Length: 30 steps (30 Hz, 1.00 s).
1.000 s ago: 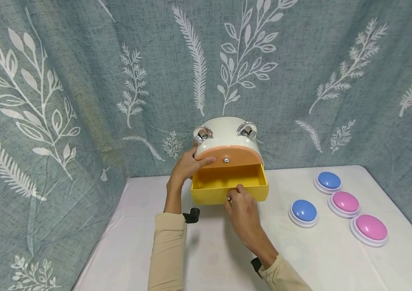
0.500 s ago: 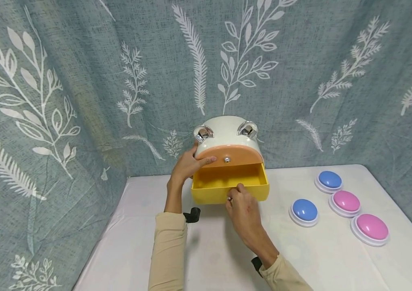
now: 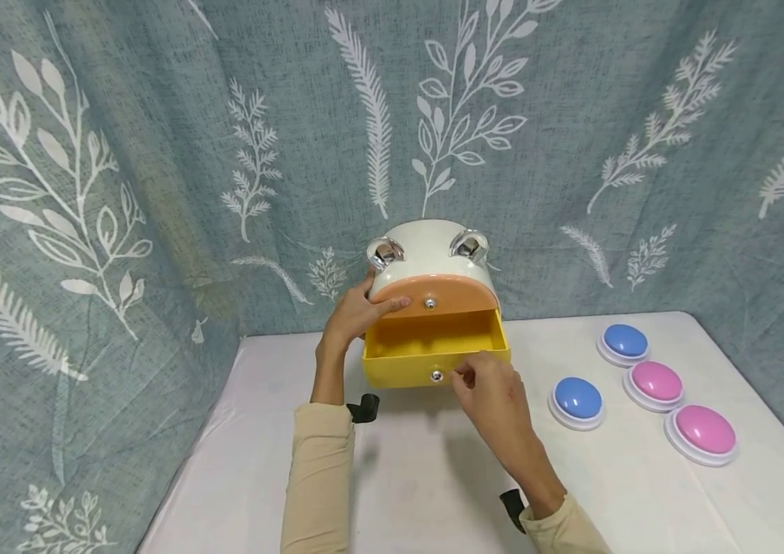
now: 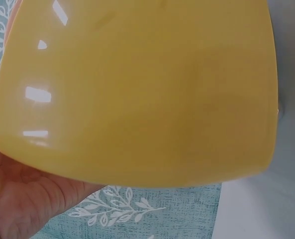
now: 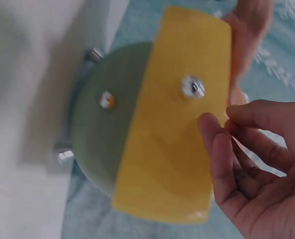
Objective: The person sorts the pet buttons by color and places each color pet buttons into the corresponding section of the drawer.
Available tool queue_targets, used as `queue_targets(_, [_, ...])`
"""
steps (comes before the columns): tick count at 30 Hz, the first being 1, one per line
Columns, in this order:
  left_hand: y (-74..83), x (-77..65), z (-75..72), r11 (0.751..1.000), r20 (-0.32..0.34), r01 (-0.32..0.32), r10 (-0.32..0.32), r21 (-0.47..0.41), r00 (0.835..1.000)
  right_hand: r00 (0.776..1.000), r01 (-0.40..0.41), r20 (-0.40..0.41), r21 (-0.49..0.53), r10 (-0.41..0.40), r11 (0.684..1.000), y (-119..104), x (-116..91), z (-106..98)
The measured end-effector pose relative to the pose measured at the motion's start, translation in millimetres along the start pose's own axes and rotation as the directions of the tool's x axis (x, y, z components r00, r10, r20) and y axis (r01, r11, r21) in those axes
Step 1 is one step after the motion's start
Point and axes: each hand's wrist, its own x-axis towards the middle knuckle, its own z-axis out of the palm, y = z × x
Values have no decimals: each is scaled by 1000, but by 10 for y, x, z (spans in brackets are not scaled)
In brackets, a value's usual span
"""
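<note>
A small rounded drawer cabinet [image 3: 422, 258] with a white top and two silver ring-like eyes stands at the back of the table. Its yellow drawer [image 3: 395, 372] is pulled out, with a bare yellow inside. Above it the orange drawer [image 3: 454, 292] is closed; the right wrist view shows a green front [image 5: 105, 129] below. My left hand [image 3: 353, 314] grips the cabinet's left side, thumb across the orange front, other fingers mostly hidden. Just right of the yellow drawer's silver knob [image 3: 436, 376], my right hand [image 3: 495, 396] holds nothing, its fingers loosely bent.
Blue push lights [image 3: 577, 398] and pink push lights [image 3: 705, 429] with white rims stand on the right of the white-covered table [image 3: 253, 462]. A leaf-patterned curtain [image 3: 295, 154] hangs close behind the cabinet and down both sides.
My right hand has let go of the yellow drawer's knob and moved a little to the right. The drawer stays out, and my left hand keeps its place on the cabinet.
</note>
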Motion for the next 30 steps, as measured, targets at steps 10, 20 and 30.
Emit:
queue_targets(10, [21,9,3,1000,9,12,-12,8,1000,981,-94,-171,19,96,995,141,204,-389])
queue_targets(20, [8,39,24,1000,8,12,-12,16,1000,959,-201,-209,-22,192,979,452,298,-696])
queue_targets(30, [0,32,18,1000,-7,6,-6,10,1000,944,-324,22,-134,330,936,769,226,-888])
